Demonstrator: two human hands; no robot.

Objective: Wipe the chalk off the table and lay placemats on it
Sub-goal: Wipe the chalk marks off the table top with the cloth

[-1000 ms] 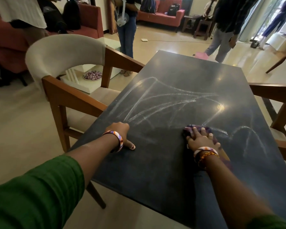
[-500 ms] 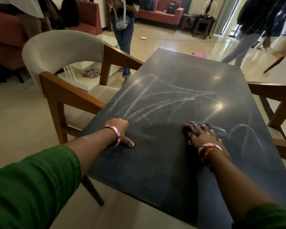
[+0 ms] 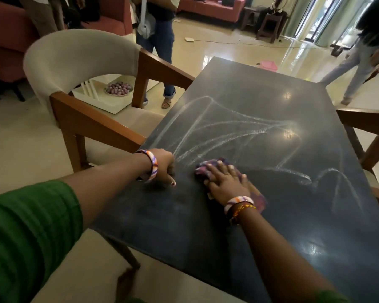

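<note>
My right hand [image 3: 225, 181] lay flat on a purple checked cloth [image 3: 257, 196], fingers straight and spread, pressing it onto the dark table [image 3: 260, 248]. The cloth poked out past my fingertips and trailed back beside my wrist. My left hand [image 3: 163, 166] rested on the tabletop just beside it, near the left edge, fingers curled under into a loose fist with nothing in them and the thumb pointing down against the surface. White chalk lines [image 3: 228, 136] looped across the middle of the table beyond both hands, and another chalk loop [image 3: 337, 182] sat off to the right of the cloth; the stretch of table nearest me looked dark and mostly free of marks. A wooden chair [image 3: 81, 62] with a pale curved back stood tucked against the left side of the table. No placemat showed anywhere on the table.
</note>
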